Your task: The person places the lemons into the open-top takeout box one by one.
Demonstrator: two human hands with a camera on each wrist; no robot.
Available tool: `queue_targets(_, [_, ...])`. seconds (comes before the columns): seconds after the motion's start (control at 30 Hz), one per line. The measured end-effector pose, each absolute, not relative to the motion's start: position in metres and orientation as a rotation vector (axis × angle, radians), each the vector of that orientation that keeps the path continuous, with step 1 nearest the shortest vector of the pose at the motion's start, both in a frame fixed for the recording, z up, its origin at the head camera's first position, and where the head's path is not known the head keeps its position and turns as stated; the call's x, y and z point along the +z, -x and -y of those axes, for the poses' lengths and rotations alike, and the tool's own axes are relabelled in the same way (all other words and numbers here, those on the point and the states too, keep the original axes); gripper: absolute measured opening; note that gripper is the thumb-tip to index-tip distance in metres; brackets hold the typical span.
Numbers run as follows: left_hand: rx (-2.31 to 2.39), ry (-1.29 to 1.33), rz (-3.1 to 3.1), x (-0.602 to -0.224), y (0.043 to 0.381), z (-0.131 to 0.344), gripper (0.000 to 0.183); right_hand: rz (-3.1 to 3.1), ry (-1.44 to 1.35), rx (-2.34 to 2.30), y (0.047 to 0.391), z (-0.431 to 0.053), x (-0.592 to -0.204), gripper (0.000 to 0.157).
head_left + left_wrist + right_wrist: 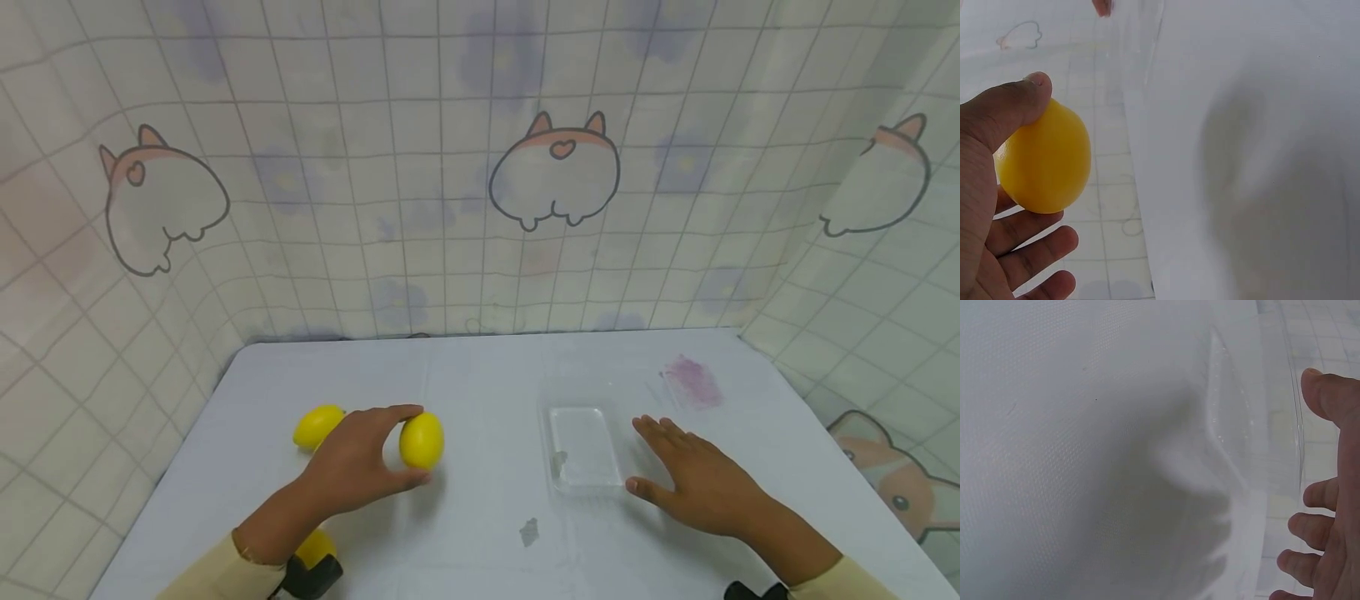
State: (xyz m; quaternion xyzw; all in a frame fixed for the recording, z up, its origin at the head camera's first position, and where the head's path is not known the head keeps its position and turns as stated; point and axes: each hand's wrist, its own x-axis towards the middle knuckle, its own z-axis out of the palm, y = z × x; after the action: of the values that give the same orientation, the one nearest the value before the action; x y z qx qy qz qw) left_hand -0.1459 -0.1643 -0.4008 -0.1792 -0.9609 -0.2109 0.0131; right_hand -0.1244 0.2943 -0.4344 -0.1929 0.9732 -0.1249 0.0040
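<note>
My left hand [358,458] pinches a yellow lemon [422,441] between thumb and fingers, held above the white table. The left wrist view shows the same lemon [1047,159], thumb on its top end and a finger under its other end. A clear plastic container [585,450] stands on the table right of the middle. Beside its right wall is my right hand [697,483], fingers stretched out and thumb spread, holding nothing. In the right wrist view the container's clear wall [1282,425] rises close to the thumb.
Another lemon [318,427] lies behind the left hand, and a further yellow one [315,547] is partly hidden by the left wrist. On the white table [480,392] are a pink stain [693,382] and a small grey patch [529,532]. Patterned cloth [420,167] surrounds the table.
</note>
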Motion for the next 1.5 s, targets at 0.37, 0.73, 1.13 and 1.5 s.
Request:
queue_targets(0.37, [-0.637,0.596,2.985,-0.395,0.151,0.154,0.082,-3.057,0.615,-0.390,0.124,-0.294,-0.435,0.086])
queue_targets(0.73, [-0.631,0.659,2.962,-0.392,0.155,0.141,0.081,-3.060,0.623,-0.392,0.125,-0.293,-0.436,0.085])
queue_targets(1.13, [-0.598,0.738,2.944,-0.391,0.161,0.126,0.082,-3.058,0.621,-0.397,0.125,-0.292,-0.435,0.085])
queue_targets(1.5, [-0.621,0.801,2.928,-0.393,0.164,0.114,0.083,-3.061,0.614,-0.389,0.127,-0.290,-0.434,0.084])
